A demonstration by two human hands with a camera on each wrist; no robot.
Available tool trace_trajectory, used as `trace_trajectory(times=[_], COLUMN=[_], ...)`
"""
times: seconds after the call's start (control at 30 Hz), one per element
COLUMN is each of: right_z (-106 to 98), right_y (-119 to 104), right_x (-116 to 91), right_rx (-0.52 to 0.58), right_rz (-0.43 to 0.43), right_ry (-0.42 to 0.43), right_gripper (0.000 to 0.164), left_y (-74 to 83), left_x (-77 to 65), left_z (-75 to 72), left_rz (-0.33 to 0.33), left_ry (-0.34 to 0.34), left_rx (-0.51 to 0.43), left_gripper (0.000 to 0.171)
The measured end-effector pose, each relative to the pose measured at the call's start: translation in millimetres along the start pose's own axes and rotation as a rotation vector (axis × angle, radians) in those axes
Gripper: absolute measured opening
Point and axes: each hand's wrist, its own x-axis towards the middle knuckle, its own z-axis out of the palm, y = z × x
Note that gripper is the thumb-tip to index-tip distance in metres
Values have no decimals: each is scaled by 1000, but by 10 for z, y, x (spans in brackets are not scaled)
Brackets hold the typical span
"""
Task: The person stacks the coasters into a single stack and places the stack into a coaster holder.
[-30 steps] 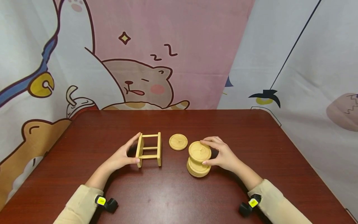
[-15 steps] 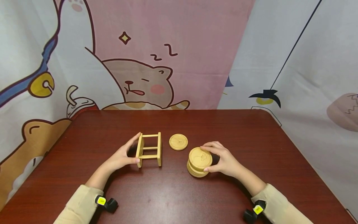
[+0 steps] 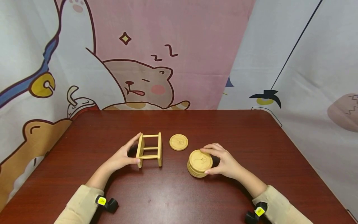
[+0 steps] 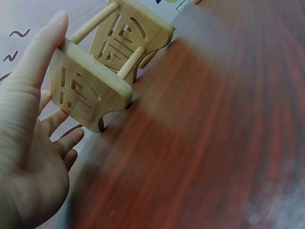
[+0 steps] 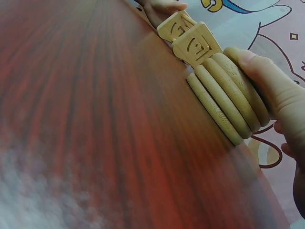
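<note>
A light wooden coaster holder (image 3: 159, 150) stands on the table left of centre, its two sides joined by thin rods. My left hand (image 3: 121, 159) grips its left side, thumb at the near end and fingers at the far end. In the left wrist view the cut-out pattern on the holder's side panel (image 4: 78, 90) shows. To the right, a stack of round wooden coasters (image 3: 193, 173) sits on the table. My right hand (image 3: 226, 162) pinches the top coaster (image 3: 200, 160), engraved with a leaf, at its right edge. It lies over the stack, slightly offset.
A single wooden coaster (image 3: 179, 142) lies flat between the holder and the stack, a little farther back. The dark red-brown table (image 3: 162, 196) reaches back to a printed cloth (image 3: 201, 56). Both wrists carry small black cameras.
My right hand has lowered the top coaster toward me, more squarely over the stack, so that less of the coaster beneath shows. My left hand and the coaster holder have stayed still.
</note>
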Motion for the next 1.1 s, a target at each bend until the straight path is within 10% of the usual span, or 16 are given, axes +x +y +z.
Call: trace_trajectory(times=[1.1], right_z=[-9], right_y=[217], right_x=[-10], right_rx=[41], right_rz=[83], right_ry=[-20], right_gripper=[69], left_y=[-5], left_x=[-2], left_z=[-1], left_rz=[-18], left_ry=[4], left_rx=[-2], left_gripper=[99])
